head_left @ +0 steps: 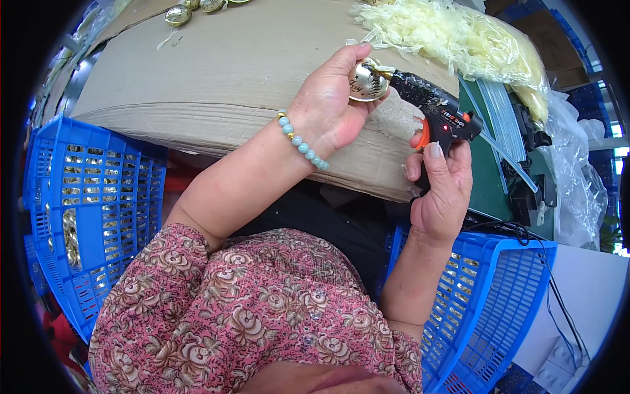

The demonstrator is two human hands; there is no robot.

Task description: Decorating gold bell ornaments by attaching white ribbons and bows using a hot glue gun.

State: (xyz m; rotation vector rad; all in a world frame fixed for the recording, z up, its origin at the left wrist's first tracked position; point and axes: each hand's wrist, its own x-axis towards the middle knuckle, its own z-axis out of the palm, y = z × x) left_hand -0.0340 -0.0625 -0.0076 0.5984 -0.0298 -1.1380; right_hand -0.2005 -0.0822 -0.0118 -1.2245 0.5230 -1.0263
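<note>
My left hand (325,98) is closed around a shiny gold ball ornament (367,84) with dark markings. It is held over the cardboard-covered table. In my right hand (443,187) is a black hot glue gun (430,95), its handle gripped and fingers by the orange trigger (424,134). A small red light glows on its side. The nozzle points left, right at the top of the ornament, where pale strips or cord show. Whether the tip touches the ball I cannot tell. A clear glue stick (512,163) appears to extend from the gun's back.
Several gold balls (178,15) lie at the far left of the cardboard (216,72). Pale yellow ribbon pieces (433,29) spill from a clear bag at the far right, near bundled glue sticks (502,108). Blue plastic baskets (88,226) flank me; a black cable (554,289) hangs at the right.
</note>
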